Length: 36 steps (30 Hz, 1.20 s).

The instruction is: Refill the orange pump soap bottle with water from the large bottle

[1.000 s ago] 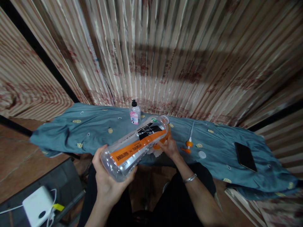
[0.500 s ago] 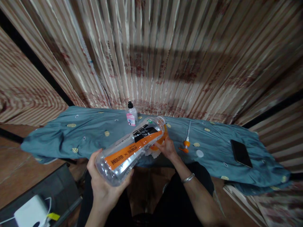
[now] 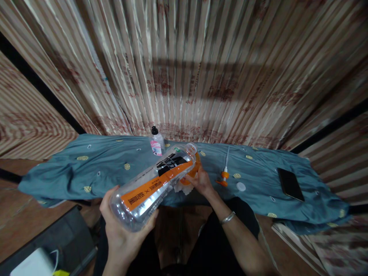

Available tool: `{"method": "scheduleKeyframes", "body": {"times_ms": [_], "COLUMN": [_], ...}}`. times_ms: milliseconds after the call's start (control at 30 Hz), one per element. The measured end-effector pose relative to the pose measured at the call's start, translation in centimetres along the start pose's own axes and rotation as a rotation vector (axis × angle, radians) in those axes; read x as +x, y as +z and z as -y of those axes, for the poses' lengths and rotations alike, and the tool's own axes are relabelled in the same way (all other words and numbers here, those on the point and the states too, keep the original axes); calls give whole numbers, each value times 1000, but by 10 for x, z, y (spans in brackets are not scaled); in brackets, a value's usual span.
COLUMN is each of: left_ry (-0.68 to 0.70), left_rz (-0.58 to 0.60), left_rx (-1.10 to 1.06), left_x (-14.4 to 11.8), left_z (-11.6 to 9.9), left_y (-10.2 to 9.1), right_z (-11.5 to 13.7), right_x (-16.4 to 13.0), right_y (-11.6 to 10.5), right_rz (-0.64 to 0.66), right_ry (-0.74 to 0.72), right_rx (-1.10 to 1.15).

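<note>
- Far L, bottom corner: white box (image 3: 33,264) w/ a cable, on a dark surface below the desk; only partly in view.
- Our left hand (image 3: 122,226) was clamped round the base of the big clear bottle (image 3: 152,184), palm under, fingers curled up its side, thumb on the near side.
- Bottle: clear, glossy plastic, roughly cylindrical, orange label band w/ black print. Long axis ran from the base at lower L, near our body, up and R to the open neck, over the desk edge. Held tilted, close to lying down, neck end a bit higher in the frame.
- Behind it, near the curtain: small clear bottle (image 3: 156,143), black cap, pink label, upright, well apart from both hands.
- Neck end sat just over an orange container (image 3: 192,174), mostly hidden by the bottle; we couldn't tell if the two touched.
- Our right hand (image 3: 202,182) was closed on that orange container, near the desk's front edge, metal bangle at the wrist. So right hand nearer the neck, left at the base; hands apart, one per end.
- Just R of it: orange-and-white pump head (image 3: 224,174) w/ thin tube, lying flat; beside it a small white disc (image 3: 240,186).
- Desk cloth (image 3: 100,172): teal, soft, creased, small yellow motifs.
- Far R: dark phone (image 3: 290,184), flat, well apart.
</note>
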<state>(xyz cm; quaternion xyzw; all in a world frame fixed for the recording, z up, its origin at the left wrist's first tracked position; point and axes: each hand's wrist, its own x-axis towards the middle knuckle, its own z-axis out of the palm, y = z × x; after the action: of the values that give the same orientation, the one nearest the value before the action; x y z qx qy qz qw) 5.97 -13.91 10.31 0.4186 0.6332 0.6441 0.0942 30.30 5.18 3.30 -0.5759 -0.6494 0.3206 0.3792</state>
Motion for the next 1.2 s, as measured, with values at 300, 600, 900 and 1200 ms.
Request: {"method": "scheduleKeyframes", "body": {"times_ms": [300, 600, 900, 1200], "left_ry": [19, 69, -10, 20], "left_rz": [-5, 33, -7, 31], "left_rx": [27, 43, -21, -22], "left_x": [2, 12, 3, 8], "left_z": [1, 22, -4, 6], "left_y": [-1, -11, 3, -1], "right_z": [-2, 2, 10, 14], "right_x": [0, 0, -2, -3], "right_y": [1, -2, -4, -4], "right_rz": [10, 22, -1, 14], "right_ry": [16, 34, 33, 69], "right_rx": [28, 7, -11, 39]}}
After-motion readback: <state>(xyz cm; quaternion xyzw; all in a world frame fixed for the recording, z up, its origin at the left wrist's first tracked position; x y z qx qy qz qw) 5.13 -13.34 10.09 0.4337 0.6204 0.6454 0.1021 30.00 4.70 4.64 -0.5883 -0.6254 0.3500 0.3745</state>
